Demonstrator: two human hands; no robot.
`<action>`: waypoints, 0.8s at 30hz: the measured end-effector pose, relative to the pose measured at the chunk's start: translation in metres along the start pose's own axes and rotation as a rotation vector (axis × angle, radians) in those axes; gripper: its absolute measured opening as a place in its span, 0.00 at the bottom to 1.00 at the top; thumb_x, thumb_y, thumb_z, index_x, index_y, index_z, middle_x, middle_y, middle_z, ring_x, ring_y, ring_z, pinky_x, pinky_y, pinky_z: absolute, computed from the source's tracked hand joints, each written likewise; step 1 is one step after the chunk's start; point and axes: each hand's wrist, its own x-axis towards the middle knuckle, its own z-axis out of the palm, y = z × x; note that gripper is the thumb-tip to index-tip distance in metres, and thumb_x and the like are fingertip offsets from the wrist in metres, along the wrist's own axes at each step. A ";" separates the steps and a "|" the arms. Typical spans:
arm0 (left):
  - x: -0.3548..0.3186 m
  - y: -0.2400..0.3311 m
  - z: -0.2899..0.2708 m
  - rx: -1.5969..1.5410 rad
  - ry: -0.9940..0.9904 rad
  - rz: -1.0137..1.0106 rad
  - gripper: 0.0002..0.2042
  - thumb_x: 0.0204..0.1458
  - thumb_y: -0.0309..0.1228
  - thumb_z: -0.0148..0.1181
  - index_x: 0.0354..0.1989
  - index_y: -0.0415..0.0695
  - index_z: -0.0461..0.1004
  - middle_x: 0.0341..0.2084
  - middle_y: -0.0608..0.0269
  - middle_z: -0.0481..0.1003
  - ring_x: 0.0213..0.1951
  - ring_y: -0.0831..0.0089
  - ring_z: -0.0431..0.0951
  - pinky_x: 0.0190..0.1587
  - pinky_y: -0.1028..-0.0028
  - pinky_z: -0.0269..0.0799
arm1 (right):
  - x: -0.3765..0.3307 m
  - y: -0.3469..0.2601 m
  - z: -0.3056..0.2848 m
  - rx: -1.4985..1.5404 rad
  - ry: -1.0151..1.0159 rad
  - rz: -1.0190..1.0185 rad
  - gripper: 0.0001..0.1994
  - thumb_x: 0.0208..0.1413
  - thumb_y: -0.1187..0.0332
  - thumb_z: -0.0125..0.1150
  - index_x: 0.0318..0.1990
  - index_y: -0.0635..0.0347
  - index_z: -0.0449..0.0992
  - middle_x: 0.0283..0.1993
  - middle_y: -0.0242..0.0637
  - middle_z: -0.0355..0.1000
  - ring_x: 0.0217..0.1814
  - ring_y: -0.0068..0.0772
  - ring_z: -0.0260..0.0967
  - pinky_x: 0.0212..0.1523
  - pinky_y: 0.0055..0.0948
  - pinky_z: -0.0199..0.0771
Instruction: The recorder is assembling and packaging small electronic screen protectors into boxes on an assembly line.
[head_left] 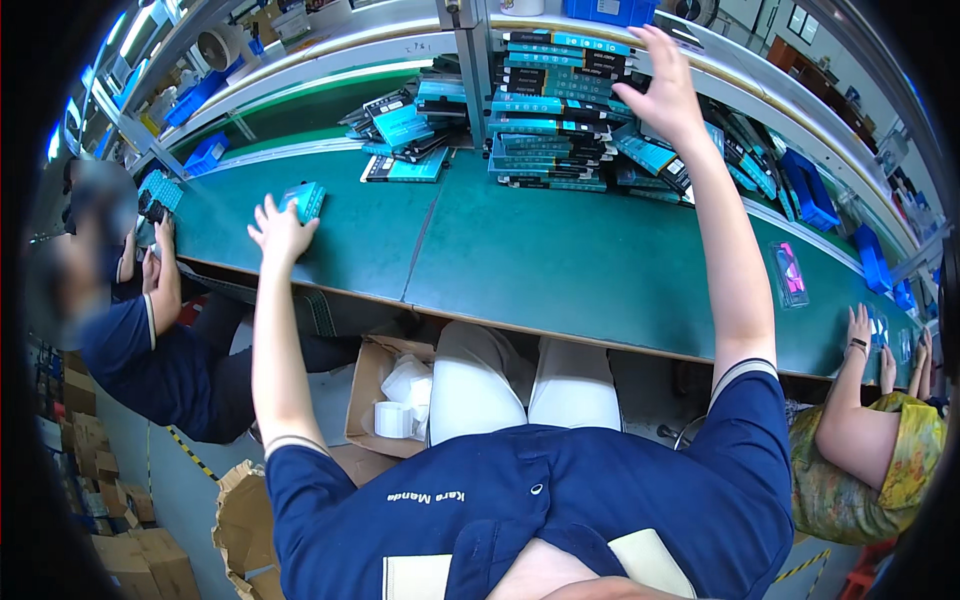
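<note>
We are looking down from a head camera at a long green counter (560,250) that is curving across the view. Our left hand (278,232) is reaching out at about ten o'clock, fingers spread, resting on the counter just beside a small teal box (306,199); its fingertips are lying near or against the box's near edge, and we cannot tell whether they are touching it. That grip is open and is clasping nothing.

Our right hand (662,88) is stretching far forward at about one o'clock, fingers splayed wide, and is hovering at the right side of a tall stack of flat teal and black boxes (555,110). That grip is open too, and we cannot tell whether it is touching the stack. More of the same boxes are lying fanned out in a loose pile (405,135) at eleven o'clock, left of the stack, and others are sloping away to its right.

At three o'clock a clear blister pack with a pink item (790,274) is lying flat on the counter. A seated co-worker (150,340) in dark blue is working at nine o'clock, and another co-worker's forearm (850,385) is resting at four o'clock. Below the counter edge, at seven o'clock, an open cardboard box (385,395) is holding white rolls.
</note>
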 end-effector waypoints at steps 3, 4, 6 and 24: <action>-0.042 0.044 -0.013 -0.236 0.418 0.340 0.27 0.51 0.46 0.64 0.59 0.50 0.72 0.68 0.47 0.53 0.70 0.45 0.48 0.66 0.37 0.42 | 0.010 -0.002 0.015 -0.065 -0.033 -0.137 0.32 0.44 0.68 0.68 0.61 0.49 0.67 0.61 0.39 0.68 0.63 0.45 0.65 0.63 0.42 0.65; -0.061 0.064 -0.027 -0.332 0.466 0.451 0.26 0.51 0.45 0.64 0.58 0.50 0.72 0.68 0.48 0.53 0.71 0.46 0.47 0.66 0.37 0.41 | 0.009 -0.001 0.015 -0.066 -0.034 -0.136 0.32 0.44 0.68 0.68 0.61 0.49 0.67 0.61 0.39 0.68 0.63 0.45 0.65 0.63 0.42 0.65; -0.097 0.103 -0.051 -0.439 0.562 0.619 0.26 0.52 0.42 0.64 0.59 0.50 0.71 0.68 0.49 0.54 0.71 0.47 0.48 0.67 0.38 0.39 | 0.005 0.005 0.009 -0.180 -0.051 -0.198 0.28 0.44 0.70 0.68 0.57 0.49 0.71 0.55 0.36 0.74 0.57 0.42 0.70 0.58 0.39 0.68; -0.159 0.285 -0.027 -0.554 0.550 1.119 0.30 0.45 0.30 0.67 0.61 0.55 0.67 0.51 0.47 0.68 0.54 0.52 0.68 0.60 0.52 0.61 | -0.208 -0.005 -0.145 -0.123 -0.443 0.211 0.21 0.45 0.67 0.70 0.50 0.56 0.77 0.58 0.46 0.70 0.61 0.53 0.66 0.62 0.46 0.65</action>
